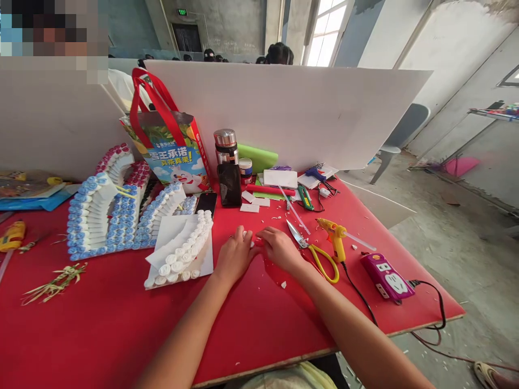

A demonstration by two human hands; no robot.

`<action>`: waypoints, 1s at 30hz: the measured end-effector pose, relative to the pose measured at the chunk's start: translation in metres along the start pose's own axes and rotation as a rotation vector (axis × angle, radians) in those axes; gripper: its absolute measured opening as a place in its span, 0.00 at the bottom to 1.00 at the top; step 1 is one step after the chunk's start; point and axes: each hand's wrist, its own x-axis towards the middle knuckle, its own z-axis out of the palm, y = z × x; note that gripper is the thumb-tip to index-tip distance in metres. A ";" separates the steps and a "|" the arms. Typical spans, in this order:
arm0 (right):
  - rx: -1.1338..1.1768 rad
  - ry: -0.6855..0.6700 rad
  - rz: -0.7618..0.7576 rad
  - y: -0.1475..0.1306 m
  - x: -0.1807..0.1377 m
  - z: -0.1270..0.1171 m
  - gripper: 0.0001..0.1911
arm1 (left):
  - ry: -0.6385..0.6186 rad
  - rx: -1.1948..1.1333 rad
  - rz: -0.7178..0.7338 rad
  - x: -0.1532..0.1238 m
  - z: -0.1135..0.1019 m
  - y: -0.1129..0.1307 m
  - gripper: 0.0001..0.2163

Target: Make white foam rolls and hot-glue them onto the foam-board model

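Observation:
My left hand and my right hand meet over the red table, thumbs and fingers pinched close together. A bit of something small and white shows at my left fingertips, mostly covered by the fingers; what my right fingers hold is hidden. Left of my hands lies a white board bearing curved rows of white paper rolls. Scissors with yellow handles rest just right of my right hand, blades pointing away. A yellow glue gun with a clear glue stick in it stands beyond them.
Blue-and-white paper-roll pieces, a printed bag and a steel-lidded bottle stand at the back. A purple power strip with a cord sits near the right edge. A green cutter and white scraps lie behind my hands.

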 end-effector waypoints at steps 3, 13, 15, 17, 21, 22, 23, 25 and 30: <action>-0.113 0.104 0.035 0.010 0.003 -0.002 0.23 | 0.011 0.045 0.008 0.001 0.000 0.004 0.15; -0.300 -0.057 -0.125 -0.001 -0.021 0.031 0.30 | 0.031 0.133 -0.064 -0.039 -0.001 0.001 0.13; -0.307 0.001 -0.037 0.000 -0.011 0.032 0.32 | 0.027 0.135 -0.087 -0.043 -0.001 0.000 0.13; -0.304 0.025 0.016 0.005 0.006 0.030 0.29 | 0.045 0.115 -0.096 -0.042 0.001 -0.002 0.14; -0.279 -0.062 -0.076 0.009 0.034 0.021 0.16 | 0.153 -0.036 -0.075 -0.040 0.007 -0.010 0.13; -0.272 -0.076 -0.094 0.008 0.037 0.020 0.14 | 0.172 -0.060 -0.074 -0.040 0.009 -0.011 0.14; -0.269 -0.083 -0.112 0.005 0.038 0.020 0.12 | 0.184 -0.069 -0.080 -0.040 0.010 -0.012 0.15; -0.218 -0.082 -0.127 -0.003 0.036 0.022 0.12 | 0.191 -0.055 -0.104 -0.041 0.011 -0.012 0.18; 0.200 -0.101 -0.060 -0.016 0.028 0.030 0.22 | 0.131 -0.016 -0.123 -0.042 0.007 -0.008 0.18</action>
